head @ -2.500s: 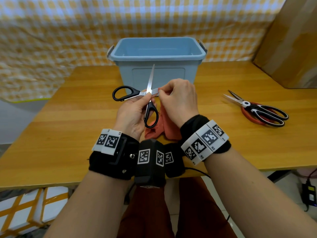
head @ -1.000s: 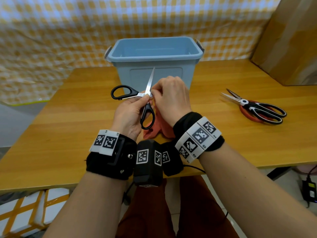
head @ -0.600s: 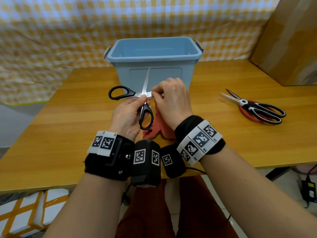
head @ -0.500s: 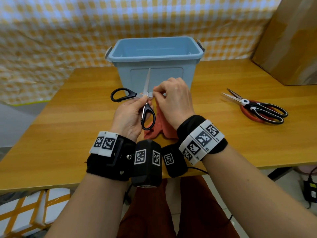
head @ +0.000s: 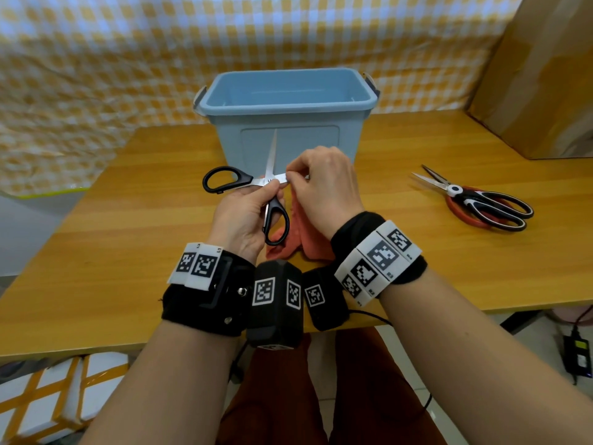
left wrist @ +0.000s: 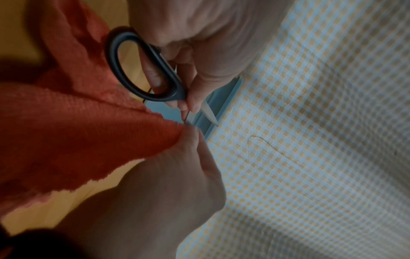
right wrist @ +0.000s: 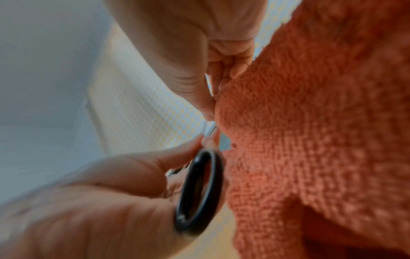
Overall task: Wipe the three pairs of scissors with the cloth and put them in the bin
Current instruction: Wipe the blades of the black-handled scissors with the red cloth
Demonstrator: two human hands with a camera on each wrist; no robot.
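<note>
My left hand [head: 247, 216] still pinches the black-handled scissors [head: 256, 191] at the pivot, blades spread wide, one pointing up before the blue bin [head: 288, 130]. In the last second my right hand [head: 324, 191], fingers curled on the orange cloth [head: 301, 229], has slid back along the sideways blade to its base, so I judge this first pair is mid-wipe and not ready to drop in. Right of that, two more pairs of scissors [head: 481, 203] lie stacked on the desk [head: 128, 252], untouched.
</note>
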